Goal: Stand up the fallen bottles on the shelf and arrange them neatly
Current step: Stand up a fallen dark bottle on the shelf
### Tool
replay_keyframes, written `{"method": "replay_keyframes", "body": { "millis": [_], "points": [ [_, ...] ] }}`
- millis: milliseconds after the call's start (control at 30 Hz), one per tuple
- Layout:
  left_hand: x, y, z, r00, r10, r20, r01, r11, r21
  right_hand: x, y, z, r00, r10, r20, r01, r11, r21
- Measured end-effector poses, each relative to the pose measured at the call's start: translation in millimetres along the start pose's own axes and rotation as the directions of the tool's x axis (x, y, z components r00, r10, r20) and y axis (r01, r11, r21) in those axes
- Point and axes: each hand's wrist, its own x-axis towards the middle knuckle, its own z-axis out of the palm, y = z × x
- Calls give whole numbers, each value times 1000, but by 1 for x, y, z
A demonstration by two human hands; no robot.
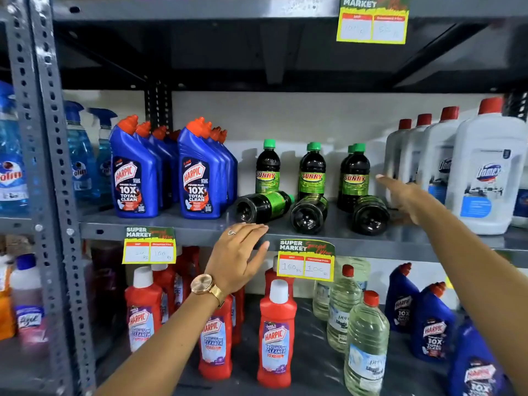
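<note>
where the middle shelf (177, 224) carries the stock, 3 dark sunny bottles lie fallen along its front: left one (261, 205) on its side w/ green cap pointing right, centre one (308, 214) and right one (370, 215) w/ bases toward the camera. behind them stand upright sunny bottles w/ green caps: one at left (267, 167), a centre group (312, 170), a right group (354, 175). blue harpic bottles (168, 170) stand to the left, white domex bottles (457, 164) to the right. left hand (243, 252), w/ ring and wristwatch, is spread open, fingers (258, 228) at the shelf edge just below the left fallen bottle, gripping nothing. right hand (405, 198) reaches in beside the right fallen bottle, fingers extended and open, nothing held. price tags (305, 260) hang off the shelf edge. lower shelf: red harpic bottles (275, 338), clear bottles (365, 347).
</note>
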Motion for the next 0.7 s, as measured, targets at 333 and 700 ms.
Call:
{"method": "replay_keyframes", "body": {
  "millis": [333,700],
  "points": [
    [-3,8,22,987,-40,-156,49,997,52,9,-10,9,933,270,237,-201,939,-278],
    [-2,4,50,926,-29,-377,36,999,10,23,36,34,932,-88,-351,158,971,178]
  ]
}}
